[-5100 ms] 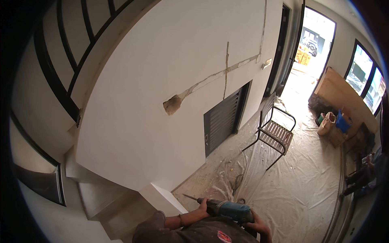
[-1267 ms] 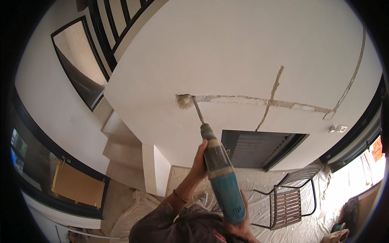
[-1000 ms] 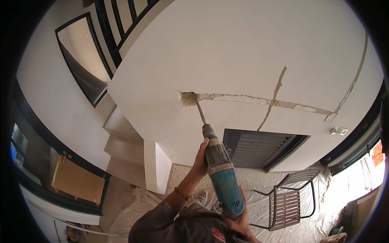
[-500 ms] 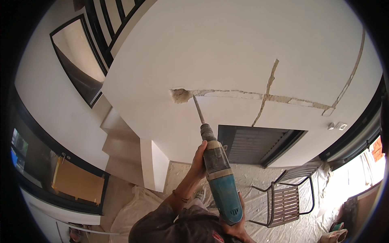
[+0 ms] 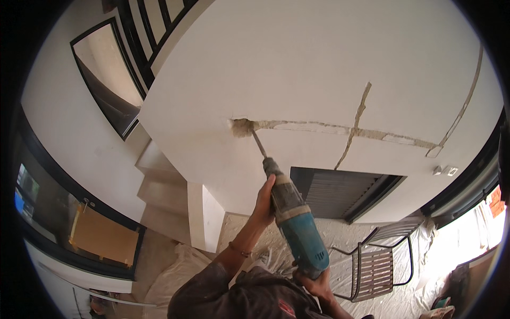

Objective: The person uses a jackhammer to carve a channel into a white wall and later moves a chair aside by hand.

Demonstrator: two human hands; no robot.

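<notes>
OK — drill [image 5: 298, 223], fwd half in L hand [image 5: 263, 203]

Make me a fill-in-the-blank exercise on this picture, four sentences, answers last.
The left hand grips the rotary hammer toward its ____ end, nearer the bit.
The right hand holds its ____ end.
The slatted chair stands to the ____ of the rotary hammer.
The louvered door sits ____ the long groove.

Missing words: front; rear; right; below.

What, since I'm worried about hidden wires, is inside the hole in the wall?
Inside the hole I can make out only a rough, grey-brown broken surface. The bit appears to end at its right edge. Whatever lies behind that surface is covered.
</notes>
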